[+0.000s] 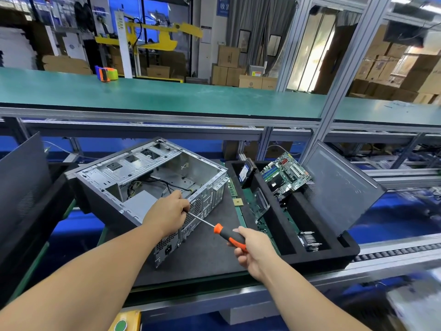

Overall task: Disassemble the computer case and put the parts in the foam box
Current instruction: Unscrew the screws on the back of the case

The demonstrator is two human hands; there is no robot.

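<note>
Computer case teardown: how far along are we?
Done: motherboard and drive sit in the foam box. In hand: right hand grips the screwdriver, left hand at its shaft by the computer case rear. Left: the power supply and cables inside.

open grey computer case (152,177), black foam box (281,225)

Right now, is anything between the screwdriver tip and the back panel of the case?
Only the left hand: it wraps the shaft of the screwdriver at the rear panel of the computer case, hiding the tip. The right hand holds the handle.
</note>
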